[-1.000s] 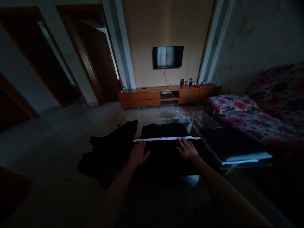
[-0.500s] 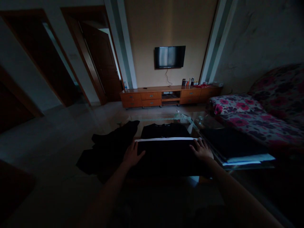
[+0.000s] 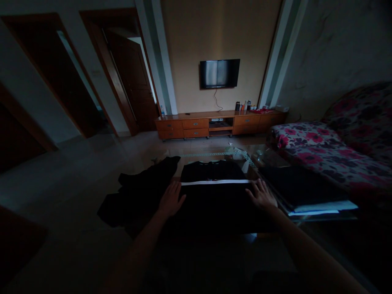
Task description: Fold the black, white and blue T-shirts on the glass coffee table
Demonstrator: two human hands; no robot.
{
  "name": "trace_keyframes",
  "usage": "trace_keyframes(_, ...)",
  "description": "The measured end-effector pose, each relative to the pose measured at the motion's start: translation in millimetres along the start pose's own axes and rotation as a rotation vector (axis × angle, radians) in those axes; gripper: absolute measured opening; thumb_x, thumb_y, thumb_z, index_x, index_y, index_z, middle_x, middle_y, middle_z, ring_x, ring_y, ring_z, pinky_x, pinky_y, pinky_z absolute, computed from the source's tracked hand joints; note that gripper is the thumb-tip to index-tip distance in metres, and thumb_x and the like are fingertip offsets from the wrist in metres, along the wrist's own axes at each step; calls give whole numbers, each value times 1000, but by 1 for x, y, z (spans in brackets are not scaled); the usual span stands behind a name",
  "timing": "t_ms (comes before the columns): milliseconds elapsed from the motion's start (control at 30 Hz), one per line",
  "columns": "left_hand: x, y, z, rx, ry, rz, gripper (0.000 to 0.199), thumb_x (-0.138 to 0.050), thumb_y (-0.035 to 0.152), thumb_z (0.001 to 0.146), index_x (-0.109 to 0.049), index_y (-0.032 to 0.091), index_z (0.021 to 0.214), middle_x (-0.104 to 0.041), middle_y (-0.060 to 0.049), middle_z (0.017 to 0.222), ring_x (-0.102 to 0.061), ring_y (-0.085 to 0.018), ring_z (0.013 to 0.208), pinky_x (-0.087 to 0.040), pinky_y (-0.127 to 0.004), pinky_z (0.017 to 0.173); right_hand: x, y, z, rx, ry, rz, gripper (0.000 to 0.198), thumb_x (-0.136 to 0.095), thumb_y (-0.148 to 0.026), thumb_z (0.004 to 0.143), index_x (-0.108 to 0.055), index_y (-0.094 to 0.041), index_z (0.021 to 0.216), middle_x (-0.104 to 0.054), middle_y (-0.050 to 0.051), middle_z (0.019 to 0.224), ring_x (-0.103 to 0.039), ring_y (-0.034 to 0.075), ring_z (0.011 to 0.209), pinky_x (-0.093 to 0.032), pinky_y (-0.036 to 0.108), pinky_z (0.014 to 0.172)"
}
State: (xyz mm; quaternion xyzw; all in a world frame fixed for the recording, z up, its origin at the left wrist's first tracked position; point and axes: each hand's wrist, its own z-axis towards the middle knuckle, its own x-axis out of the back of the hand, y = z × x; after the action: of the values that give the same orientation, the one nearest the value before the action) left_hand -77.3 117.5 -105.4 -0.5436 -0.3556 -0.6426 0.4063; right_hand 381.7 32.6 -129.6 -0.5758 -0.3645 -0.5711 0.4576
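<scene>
A black shirt [image 3: 214, 208] is spread on a glass-topped table, its lower part folded up, with a white strip [image 3: 216, 182] running across the fold's far edge. Beyond the strip lies the shirt's collar end [image 3: 211, 165], with a small, unclear mark on the chest. My left hand [image 3: 170, 200] rests flat on the left side of the fold, fingertips by the strip's left end. On the right side, my right hand [image 3: 261, 194] presses down with spread fingers near the other end. The near edge of the fabric fades into shadow.
Left of the shirt, a crumpled black garment [image 3: 137, 190] hangs over the table's side. To the right sits a stack of folded clothes [image 3: 306, 188]. A flowered sofa [image 3: 321, 139] stands beyond it. A wooden TV cabinet [image 3: 196, 126] lines the far wall under a television [image 3: 219, 73].
The white strip has shifted slightly towards me, and a small mark on the shirt's chest now shows better above it. Both hands stay in nearly the same place on the fabric.
</scene>
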Motion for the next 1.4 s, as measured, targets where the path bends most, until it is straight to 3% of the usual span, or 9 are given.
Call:
trace_keyframes(267,-19,-11,6,97,-55,-54,82,-29,64,97,-34,5,154,-26,-19,165,-21,-30,154,-21,-41,123,0,0,-2,-26,-27,68,80,-19,-66,97,-23,-20,161,-21,13,167,-14,32,155,-18,52,121)
trace_keyframes(367,-8,0,8,144,-49,-20,73,-30,60,98,-44,8,148,-37,-19,160,-31,-31,150,-27,-44,119,1,-9,1,-84,3,50,77,-21,-63,98,-32,-14,157,-27,16,164,-22,32,152,-23,48,120)
trace_keyframes(500,10,19,24,297,15,38,60,-26,53,101,-63,13,126,-61,-20,137,-55,-33,127,-38,-49,106,11,-25,15,-185,26,47,64,-29,-56,100,-56,-9,134,-53,22,141,-46,37,134,-31,50,112)
trace_keyframes(667,15,28,71,386,45,32,49,-35,46,99,-66,12,118,-64,-21,126,-57,-35,117,-45,-47,94,13,-49,53,-228,31,114,44,-40,-30,96,-59,-4,126,-56,27,130,-49,38,129,-30,50,111)
trace_keyframes(833,-8,10,128,372,71,-80,44,-41,40,98,-61,12,126,-63,-20,127,-58,-34,117,-47,-43,93,-8,-62,107,-187,38,217,48,-49,-25,88,-55,-7,133,-55,25,133,-51,38,126,-39,48,104)
trace_keyframes(1000,-47,-22,178,360,74,-192,51,-43,39,99,-52,10,140,-61,-21,134,-57,-35,122,-45,-45,99,-23,-59,167,-143,100,363,56,-56,-25,85,-52,-7,138,-58,24,134,-50,36,131,-36,47,112)
trace_keyframes(1167,-76,-38,211,327,158,-279,48,-50,31,97,-52,12,141,-59,-21,138,-53,-34,130,-41,-49,107,-40,-53,214,-141,137,608,60,-64,-36,83,-54,-11,136,-67,19,124,-65,29,115,-49,39,100)
trace_keyframes(1300,-83,-36,225,383,180,-354,55,-58,22,90,-50,10,143,-59,-23,137,-53,-35,131,-42,-49,108,-53,-50,230,-151,126,829,62,-73,-40,74,-61,-7,125,-74,17,102,-71,27,90,-57,36,79)
trace_keyframes(1400,-73,-33,230,367,181,-474,49,-60,16,83,-60,13,133,-66,-18,127,-61,-30,121,-46,-42,105,-48,-48,231,-65,125,956,52,-72,-36,70,-66,-9,115,-74,14,96,-70,24,82,-57,34,73)
